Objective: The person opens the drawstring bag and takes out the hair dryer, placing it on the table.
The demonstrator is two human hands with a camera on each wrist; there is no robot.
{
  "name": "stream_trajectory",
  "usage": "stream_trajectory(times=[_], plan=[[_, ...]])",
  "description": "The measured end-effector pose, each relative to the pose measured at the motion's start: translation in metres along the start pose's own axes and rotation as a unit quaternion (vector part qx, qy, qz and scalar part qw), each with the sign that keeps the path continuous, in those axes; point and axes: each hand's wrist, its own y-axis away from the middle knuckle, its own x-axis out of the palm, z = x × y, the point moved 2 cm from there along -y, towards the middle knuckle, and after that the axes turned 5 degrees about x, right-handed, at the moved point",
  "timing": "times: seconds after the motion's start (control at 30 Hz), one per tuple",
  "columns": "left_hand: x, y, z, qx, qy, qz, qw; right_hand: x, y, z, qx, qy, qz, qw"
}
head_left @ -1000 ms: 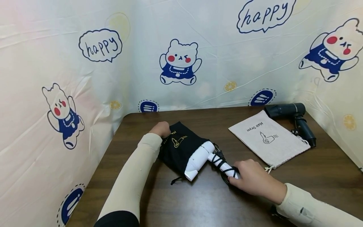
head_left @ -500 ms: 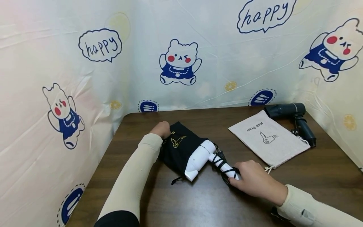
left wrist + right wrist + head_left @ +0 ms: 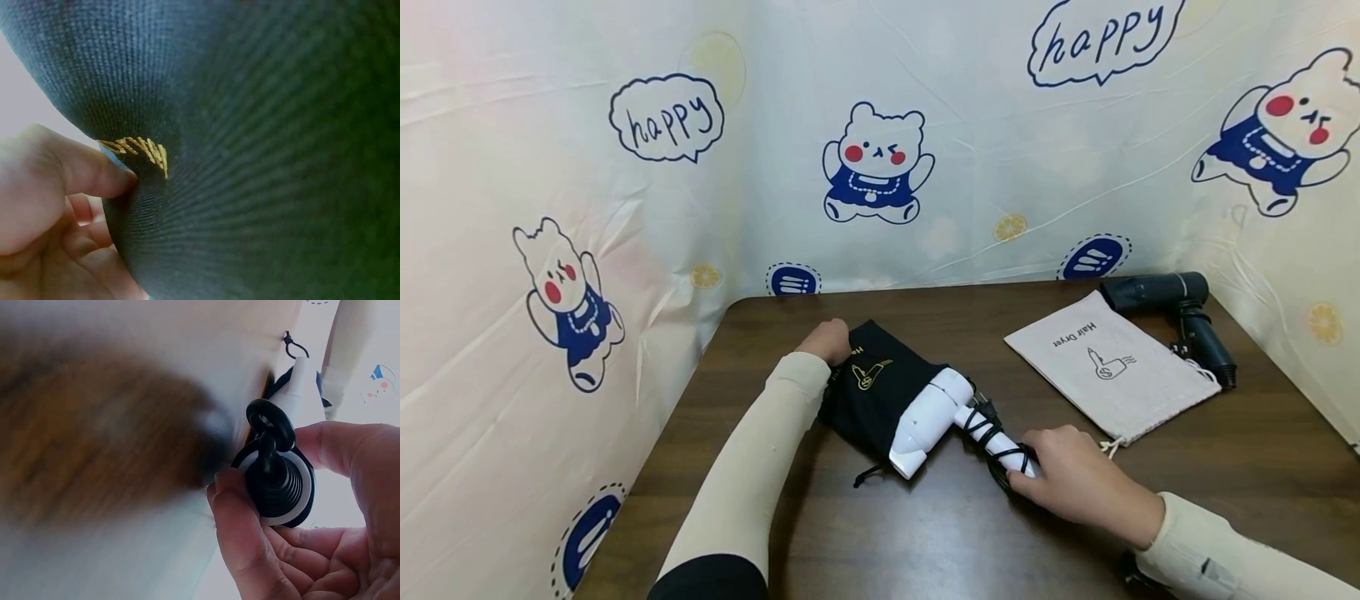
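Note:
My left hand point(image 3: 826, 342) pinches the far-left end of a black drawstring pouch point(image 3: 880, 392) printed with a gold hair dryer. In the left wrist view the thumb presses into the dark ribbed cloth point(image 3: 250, 187) beside gold stitching. A white hair dryer point(image 3: 928, 421) lies against the pouch's mouth, its barrel partly overlapping the cloth. Black cord point(image 3: 988, 429) is wound round its handle. My right hand point(image 3: 1067, 471) grips the handle's end; the right wrist view shows fingers and thumb round the black cord sleeve point(image 3: 275, 487) there.
A light grey pouch point(image 3: 1108, 375) lettered "Hair Dryer" lies flat at the right. Behind it, at the back right, is a black hair dryer point(image 3: 1210, 342). Printed cloth point(image 3: 970, 150) hangs along the back and sides of the brown table point(image 3: 925, 542).
The white hair dryer and my right hand have shifted slightly to the right, showing a little more of the barrel. The left hand keeps its hold on the black pouch.

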Motion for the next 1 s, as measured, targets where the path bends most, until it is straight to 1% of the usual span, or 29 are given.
stream_trajectory(times=[0.13,0.47,0.83,1.0], plan=[[0.0,0.002,-0.001,-0.001,0.006,-0.003,1.0,0.0,0.001,0.0,0.002,0.001,-0.003,1.0],[0.002,-0.001,0.0,-0.021,0.015,0.004,0.9997,-0.003,0.005,0.001,0.001,0.001,-0.015,0.9999],[0.003,-0.004,0.005,-0.013,0.019,0.0,0.9997,-0.005,0.011,-0.005,0.004,-0.006,-0.022,0.9997],[0.003,-0.001,0.005,-0.012,0.024,-0.011,0.9996,-0.006,0.014,-0.009,0.003,-0.013,-0.023,0.9996]])
